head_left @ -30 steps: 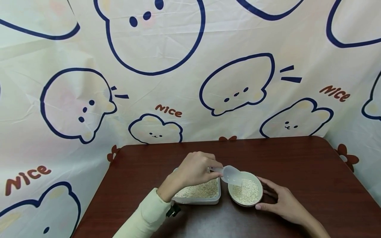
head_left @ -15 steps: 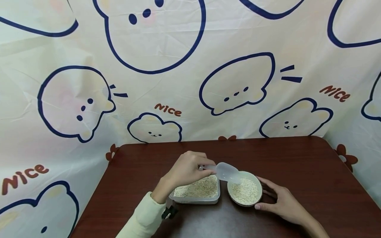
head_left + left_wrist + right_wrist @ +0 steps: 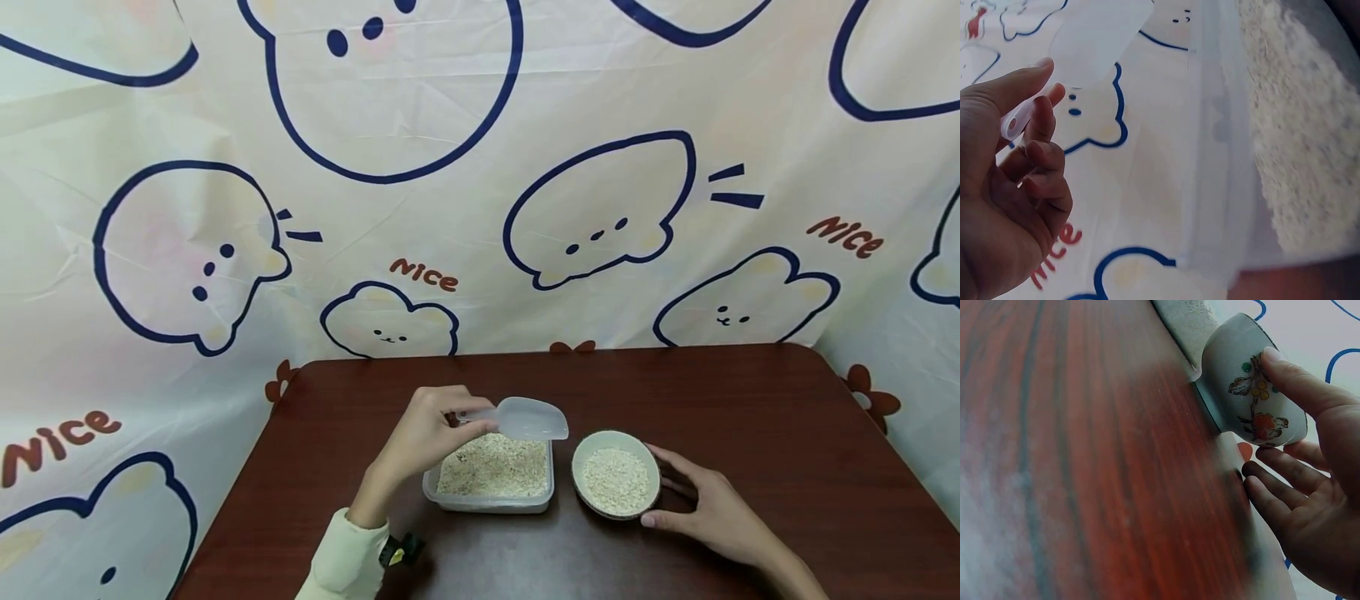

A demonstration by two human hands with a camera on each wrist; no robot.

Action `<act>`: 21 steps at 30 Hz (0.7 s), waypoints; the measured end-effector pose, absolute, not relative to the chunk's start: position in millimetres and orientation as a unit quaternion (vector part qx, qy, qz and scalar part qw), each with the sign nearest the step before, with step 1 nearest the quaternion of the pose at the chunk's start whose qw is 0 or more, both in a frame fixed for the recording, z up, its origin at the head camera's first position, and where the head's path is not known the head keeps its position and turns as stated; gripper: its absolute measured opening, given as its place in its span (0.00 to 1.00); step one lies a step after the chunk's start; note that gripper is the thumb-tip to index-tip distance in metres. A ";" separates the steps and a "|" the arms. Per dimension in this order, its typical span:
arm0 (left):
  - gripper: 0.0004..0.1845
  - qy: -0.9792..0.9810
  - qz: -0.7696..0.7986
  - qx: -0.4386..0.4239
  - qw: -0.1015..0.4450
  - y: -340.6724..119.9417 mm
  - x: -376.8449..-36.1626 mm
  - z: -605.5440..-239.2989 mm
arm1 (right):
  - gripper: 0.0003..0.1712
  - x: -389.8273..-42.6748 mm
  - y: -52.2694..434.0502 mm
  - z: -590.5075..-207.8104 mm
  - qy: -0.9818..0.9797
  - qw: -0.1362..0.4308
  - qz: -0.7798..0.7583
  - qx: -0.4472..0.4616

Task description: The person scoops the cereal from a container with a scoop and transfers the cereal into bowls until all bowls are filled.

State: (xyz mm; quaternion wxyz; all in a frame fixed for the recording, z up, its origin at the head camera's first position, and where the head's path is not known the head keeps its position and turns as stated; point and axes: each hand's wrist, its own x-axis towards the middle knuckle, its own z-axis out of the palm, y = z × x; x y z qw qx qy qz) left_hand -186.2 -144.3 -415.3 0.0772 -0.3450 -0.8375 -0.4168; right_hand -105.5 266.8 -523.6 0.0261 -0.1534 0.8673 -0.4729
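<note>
— Why is the left hand up like that?

— It pinches the handle of the clear scoop, holding it level just above the plastic tub of pale grain, probably so nothing spills outside.

— And the right hand?

— Fingers relaxed and spread, thumb pressed against the side of the small bowl. I'd say it steadies the bowl, which sits on the brown table just beside the tub and already holds grain.
</note>
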 end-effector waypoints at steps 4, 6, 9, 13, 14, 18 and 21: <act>0.06 -0.841 -0.429 -0.319 0.085 -156.9 -183.6 -422.9 | 0.53 -105.3 266.4 -523.4 0.870 0.024 -0.469 -0.153; 0.05 -0.842 -0.434 -0.308 0.089 -162.8 -182.3 -426.5 | 0.53 -105.1 266.3 -523.0 0.870 0.022 -0.468 -0.152; 0.05 -0.841 -0.442 -0.298 0.094 -171.3 -180.9 -431.1 | 0.53 -104.6 266.5 -522.6 0.871 0.023 -0.467 -0.152; 0.04 -0.839 -0.452 -0.285 0.101 -181.7 -179.3 -435.5 | 0.53 -104.3 266.3 -522.4 0.870 0.024 -0.470 -0.150; 0.04 -0.840 -0.453 -0.282 0.102 -184.3 -178.8 -436.3 | 0.53 -104.2 266.2 -522.4 0.869 0.025 -0.470 -0.150; 0.04 -0.848 -0.443 -0.268 0.110 -194.8 -175.4 -440.0 | 0.53 -104.4 265.6 -522.4 0.867 0.027 -0.474 -0.150; 0.04 -0.858 -0.431 -0.257 0.114 -203.2 -173.3 -443.1 | 0.52 -104.6 265.5 -522.4 0.866 0.027 -0.475 -0.152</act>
